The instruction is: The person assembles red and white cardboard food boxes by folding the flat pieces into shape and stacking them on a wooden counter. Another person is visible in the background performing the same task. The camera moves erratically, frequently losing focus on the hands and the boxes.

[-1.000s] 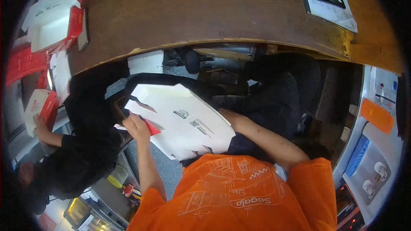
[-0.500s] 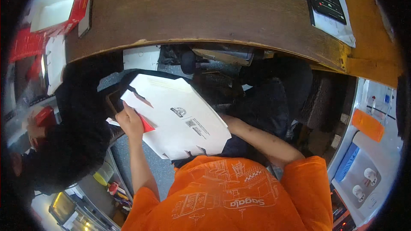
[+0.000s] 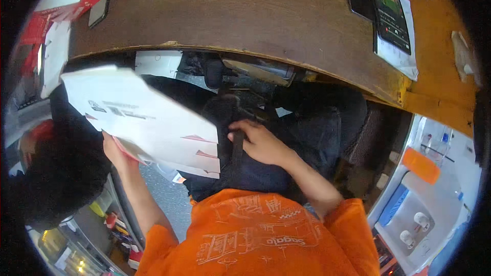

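My left hand [image 3: 116, 149] grips the near edge of flat white cardboard box blanks [image 3: 143, 115], with slots cut in the edges and red showing beneath. They are tilted over my lap on the left, slightly blurred, and hide some of my fingers. My right hand [image 3: 258, 142] is beside their right end, above my dark-clad legs. Its fingers are curled around a dark strap-like strip [image 3: 237, 151], whose kind I cannot make out.
A wooden desk [image 3: 230, 20] spans the front, its edge just beyond my knees. A phone [image 3: 391, 18] lies on papers at its right. A person in dark clothing [image 3: 76, 174] is close on my left. At right stands a white container [image 3: 434, 204] beside an orange object [image 3: 421, 165].
The cardboard blanks have swung left and turned, carried by my left hand. My right hand has come out from behind them to the dark strip. My view has shifted slightly.
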The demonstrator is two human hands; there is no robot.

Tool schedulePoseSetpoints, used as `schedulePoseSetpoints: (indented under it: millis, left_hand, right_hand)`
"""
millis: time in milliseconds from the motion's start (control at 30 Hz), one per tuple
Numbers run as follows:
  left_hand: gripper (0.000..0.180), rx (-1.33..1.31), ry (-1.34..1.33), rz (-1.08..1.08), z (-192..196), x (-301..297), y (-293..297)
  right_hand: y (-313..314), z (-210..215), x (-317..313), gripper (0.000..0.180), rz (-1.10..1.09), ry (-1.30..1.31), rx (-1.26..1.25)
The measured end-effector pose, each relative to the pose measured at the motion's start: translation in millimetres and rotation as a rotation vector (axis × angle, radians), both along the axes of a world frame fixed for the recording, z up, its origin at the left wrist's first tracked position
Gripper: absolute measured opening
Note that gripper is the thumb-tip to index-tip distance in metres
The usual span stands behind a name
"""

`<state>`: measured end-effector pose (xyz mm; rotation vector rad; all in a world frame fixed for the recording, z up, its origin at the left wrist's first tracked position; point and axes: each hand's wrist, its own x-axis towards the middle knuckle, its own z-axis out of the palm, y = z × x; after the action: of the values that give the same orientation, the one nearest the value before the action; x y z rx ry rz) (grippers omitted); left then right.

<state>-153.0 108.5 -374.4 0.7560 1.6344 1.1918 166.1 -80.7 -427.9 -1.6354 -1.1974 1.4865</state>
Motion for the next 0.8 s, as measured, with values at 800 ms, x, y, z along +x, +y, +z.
schedulePoseSetpoints:
  millis: [800]
  left_hand:
    - [0.059,-0.287,-0.642,0.018,44.6,-40.1,-198.0]
  right_hand:
    - [68.2,59.2,-143.7,0.042,-0.349,0.165,-0.025]
